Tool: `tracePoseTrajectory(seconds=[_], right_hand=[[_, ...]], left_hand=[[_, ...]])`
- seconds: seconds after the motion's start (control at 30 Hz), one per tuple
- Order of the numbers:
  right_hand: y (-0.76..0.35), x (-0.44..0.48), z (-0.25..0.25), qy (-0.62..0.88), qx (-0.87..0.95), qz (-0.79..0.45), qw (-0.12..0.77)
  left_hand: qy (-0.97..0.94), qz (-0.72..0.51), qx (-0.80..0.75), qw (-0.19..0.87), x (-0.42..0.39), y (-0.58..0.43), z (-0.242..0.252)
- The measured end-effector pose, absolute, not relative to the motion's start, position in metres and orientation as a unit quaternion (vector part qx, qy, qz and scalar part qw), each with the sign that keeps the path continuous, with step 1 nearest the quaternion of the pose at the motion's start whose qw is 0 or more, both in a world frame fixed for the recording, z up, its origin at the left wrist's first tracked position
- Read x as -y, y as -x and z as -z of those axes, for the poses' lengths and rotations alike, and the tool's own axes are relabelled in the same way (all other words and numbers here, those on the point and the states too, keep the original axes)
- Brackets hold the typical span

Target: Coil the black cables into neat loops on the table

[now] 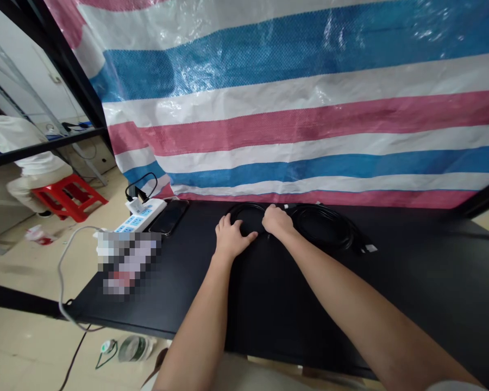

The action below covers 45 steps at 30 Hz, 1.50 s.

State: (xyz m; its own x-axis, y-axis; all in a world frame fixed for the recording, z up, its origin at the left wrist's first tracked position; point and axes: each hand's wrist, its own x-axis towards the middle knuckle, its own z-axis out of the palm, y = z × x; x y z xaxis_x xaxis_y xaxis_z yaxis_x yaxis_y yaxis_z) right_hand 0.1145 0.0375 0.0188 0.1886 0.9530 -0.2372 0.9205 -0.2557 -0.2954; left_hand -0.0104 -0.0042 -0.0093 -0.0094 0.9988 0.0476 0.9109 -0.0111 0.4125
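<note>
Black cable (324, 228) lies coiled in loops at the far edge of the counter (432, 260). Left to right: a white power strip (140, 215), a phone (169, 217) just beside it, the left hand (233, 237) with fingers (250, 236) spread open against the coil, then the right hand (277, 221) resting on the cable, its grip hidden, so clenched or released cannot be told.

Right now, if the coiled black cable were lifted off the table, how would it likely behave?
The black cable looks floppy: it lies in loose loops at the left hand and right hand, so it would probably sag when lifted. No tie shows, so the loops may slip apart.
</note>
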Motion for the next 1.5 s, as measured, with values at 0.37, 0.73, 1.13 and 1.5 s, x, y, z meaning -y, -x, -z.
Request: tracePoseTrajectory(seconds=[0.37,0.73,1.13,1.5], right_hand=[[-0.148,-0.016,-0.033,0.757,0.639,-0.062,0.123],[-0.254,0.010,-0.001,0.813,0.475,0.031,0.334],[-0.280,0.009,0.005,0.872,0.422,-0.050,0.244],[-0.287,0.006,0.013,0.680,0.448,-0.045,0.579]], left_hand=[[-0.751,-0.163,-0.618,0.166,0.001,0.010,0.013],[-0.758,-0.162,-0.609,0.166,0.005,0.003,0.011],[-0.772,-0.164,-0.598,0.143,0.007,0.001,0.015],[-0.749,-0.308,-0.576,0.110,0.012,-0.005,0.016]])
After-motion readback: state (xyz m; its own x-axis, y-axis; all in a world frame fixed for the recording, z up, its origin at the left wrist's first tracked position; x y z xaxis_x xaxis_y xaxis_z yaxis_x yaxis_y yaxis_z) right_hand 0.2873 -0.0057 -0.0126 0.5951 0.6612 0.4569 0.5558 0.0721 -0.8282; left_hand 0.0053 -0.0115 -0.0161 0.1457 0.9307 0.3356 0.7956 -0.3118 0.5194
